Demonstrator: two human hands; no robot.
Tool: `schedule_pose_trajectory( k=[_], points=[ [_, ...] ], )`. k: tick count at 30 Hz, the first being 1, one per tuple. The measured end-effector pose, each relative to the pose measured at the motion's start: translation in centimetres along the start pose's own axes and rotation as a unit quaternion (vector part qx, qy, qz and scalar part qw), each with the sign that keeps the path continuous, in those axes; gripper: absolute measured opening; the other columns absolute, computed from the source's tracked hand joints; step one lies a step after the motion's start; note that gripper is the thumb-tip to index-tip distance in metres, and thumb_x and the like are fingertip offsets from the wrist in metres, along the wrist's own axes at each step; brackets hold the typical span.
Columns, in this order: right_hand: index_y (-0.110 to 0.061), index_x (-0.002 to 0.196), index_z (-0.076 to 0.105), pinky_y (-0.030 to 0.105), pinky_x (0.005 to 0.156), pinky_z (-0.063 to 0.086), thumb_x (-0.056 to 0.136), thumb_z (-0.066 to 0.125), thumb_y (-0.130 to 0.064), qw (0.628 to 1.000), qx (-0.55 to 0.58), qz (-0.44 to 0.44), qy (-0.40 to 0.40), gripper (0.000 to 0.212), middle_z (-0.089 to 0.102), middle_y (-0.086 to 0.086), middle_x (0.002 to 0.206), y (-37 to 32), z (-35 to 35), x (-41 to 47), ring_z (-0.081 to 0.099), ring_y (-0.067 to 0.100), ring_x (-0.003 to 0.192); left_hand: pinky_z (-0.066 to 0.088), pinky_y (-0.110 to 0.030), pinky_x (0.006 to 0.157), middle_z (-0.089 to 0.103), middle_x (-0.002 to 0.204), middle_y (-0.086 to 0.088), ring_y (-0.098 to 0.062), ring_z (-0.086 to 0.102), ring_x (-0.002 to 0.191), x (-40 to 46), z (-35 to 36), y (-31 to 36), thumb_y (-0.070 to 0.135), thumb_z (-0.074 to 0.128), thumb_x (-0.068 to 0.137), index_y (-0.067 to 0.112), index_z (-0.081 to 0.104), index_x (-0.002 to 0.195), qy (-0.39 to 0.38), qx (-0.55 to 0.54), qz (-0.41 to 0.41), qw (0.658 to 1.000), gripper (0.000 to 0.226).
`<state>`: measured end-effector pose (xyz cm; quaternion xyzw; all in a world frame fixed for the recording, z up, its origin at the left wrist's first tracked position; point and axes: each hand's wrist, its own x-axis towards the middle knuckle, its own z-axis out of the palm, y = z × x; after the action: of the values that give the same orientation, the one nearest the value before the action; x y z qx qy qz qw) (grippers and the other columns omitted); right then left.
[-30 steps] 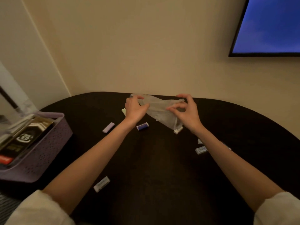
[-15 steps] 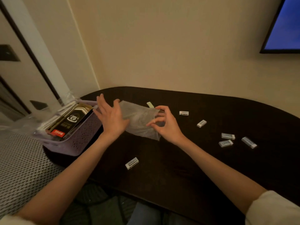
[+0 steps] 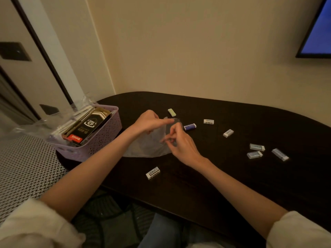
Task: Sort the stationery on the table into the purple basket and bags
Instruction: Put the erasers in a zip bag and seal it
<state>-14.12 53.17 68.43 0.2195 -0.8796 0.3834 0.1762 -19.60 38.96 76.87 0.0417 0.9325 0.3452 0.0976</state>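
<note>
A clear plastic bag (image 3: 146,145) lies crumpled mid-table; the purple basket (image 3: 100,140) sits at the table's left edge, erasers (image 3: 256,147) scattered right.

Both forearms are bare and extend forward from pale sleeves, converging above the left part of the bench. The left hand (image 3: 149,121) is raised, fingers curled, with the index finger extended toward the right; it pinches the upper edge of a clear plastic bag (image 3: 146,145). The right hand (image 3: 180,142) sits just beside it, thumb and fingertips pinched on the same bag.
</note>
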Motion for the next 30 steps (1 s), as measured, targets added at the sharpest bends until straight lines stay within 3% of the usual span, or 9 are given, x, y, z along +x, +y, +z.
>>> schedule_pose_trajectory(
  k=[5,8,10,14,18,21,24,26,30],
  points=[
    [-0.024,0.101,0.034,0.018,0.071,0.053,0.091,0.060,-0.010,0.999,-0.018,-0.026,0.005,0.031,0.064,-0.002,0.106,0.1,-0.1,-0.2,0.065,0.005,0.095,0.037,-0.021,0.048,0.052,0.064,-0.002,-0.010,0.046,0.053,0.9,-0.2,0.7,0.033,0.066,0.089,0.011,0.063,0.073,-0.029,0.048,-0.016,0.998,0.028],
    [-0.011,0.109,0.046,0.020,0.067,0.050,0.084,0.069,-0.014,0.994,-0.047,-0.058,0.084,0.034,0.050,0.004,0.111,0.0,-0.5,-0.8,0.053,0.008,0.092,0.040,-0.021,0.051,0.055,0.067,-0.003,-0.011,0.049,0.057,1.2,-0.5,-0.2,0.027,0.064,0.091,0.011,0.065,0.077,0.003,0.013,-0.014,1.000,0.021],
    [-0.010,0.109,0.048,0.016,0.065,0.046,0.083,0.069,-0.014,0.993,-0.040,-0.074,0.086,0.035,0.046,0.001,0.109,-0.1,-1.1,-1.2,0.047,0.004,0.088,0.043,-0.021,0.053,0.060,0.071,-0.003,-0.010,0.054,0.061,1.3,-0.8,-1.0,0.025,0.066,0.090,0.012,0.066,0.077,0.040,-0.003,-0.011,0.999,0.019],
    [-0.019,0.108,0.056,0.016,0.071,0.044,0.087,0.066,-0.018,0.989,-0.029,-0.086,-0.115,0.023,0.054,-0.009,0.100,0.0,-1.2,-2.0,0.052,0.000,0.085,0.046,-0.021,0.053,0.065,0.072,-0.004,-0.009,0.059,0.059,1.2,-1.5,-2.4,0.021,0.069,0.089,0.008,0.069,0.082,0.091,-0.042,-0.005,0.995,0.014],
    [-0.023,0.128,0.055,0.010,0.077,0.039,0.090,0.064,-0.031,0.955,-0.079,-0.117,-0.261,0.041,0.054,-0.007,0.121,-0.1,0.5,-2.7,0.044,-0.002,0.108,0.053,-0.025,0.060,0.067,0.078,-0.006,-0.011,0.062,0.062,0.9,-1.7,-3.2,0.017,0.070,0.087,0.006,0.064,0.099,0.142,-0.037,0.009,0.989,0.017],
    [-0.021,0.132,0.054,0.021,0.089,0.042,0.091,0.062,-0.031,0.944,-0.094,-0.122,-0.292,0.043,0.051,-0.003,0.125,-0.3,1.9,-3.1,0.044,0.007,0.113,0.050,-0.024,0.056,0.064,0.087,-0.006,-0.014,0.063,0.065,0.7,-1.9,-3.0,0.011,0.069,0.086,0.012,0.046,0.123,0.144,0.008,0.031,0.989,0.044],
    [-0.020,0.122,0.061,0.023,0.090,0.041,0.092,0.060,-0.026,0.945,-0.101,-0.110,-0.291,0.030,0.050,-0.002,0.118,-0.1,2.1,-2.7,0.045,0.008,0.109,0.044,-0.020,0.050,0.062,0.116,-0.011,-0.013,0.061,0.065,0.5,-2.4,-2.8,0.006,0.062,0.088,0.019,0.043,0.139,0.101,0.086,0.059,0.989,0.056],
    [-0.021,0.118,0.062,0.021,0.087,0.040,0.092,0.060,-0.025,0.948,-0.109,-0.093,-0.283,0.026,0.051,-0.004,0.114,0.7,1.4,-2.2,0.045,0.007,0.105,0.044,-0.019,0.050,0.057,0.128,-0.010,-0.012,0.059,0.064,0.4,-2.9,-2.6,0.008,0.058,0.092,0.017,0.054,0.133,0.091,0.124,0.071,0.986,0.042],
    [-0.021,0.112,0.063,0.026,0.091,0.044,0.091,0.061,-0.025,0.958,-0.116,0.003,-0.261,0.021,0.052,-0.006,0.111,3.7,-1.3,-1.4,0.048,0.006,0.102,0.045,-0.016,0.052,0.060,0.116,-0.004,-0.011,0.058,0.066,0.3,-3.8,-3.0,0.015,0.061,0.093,0.011,0.067,0.114,0.078,0.134,0.066,0.986,0.022]
  ],
)
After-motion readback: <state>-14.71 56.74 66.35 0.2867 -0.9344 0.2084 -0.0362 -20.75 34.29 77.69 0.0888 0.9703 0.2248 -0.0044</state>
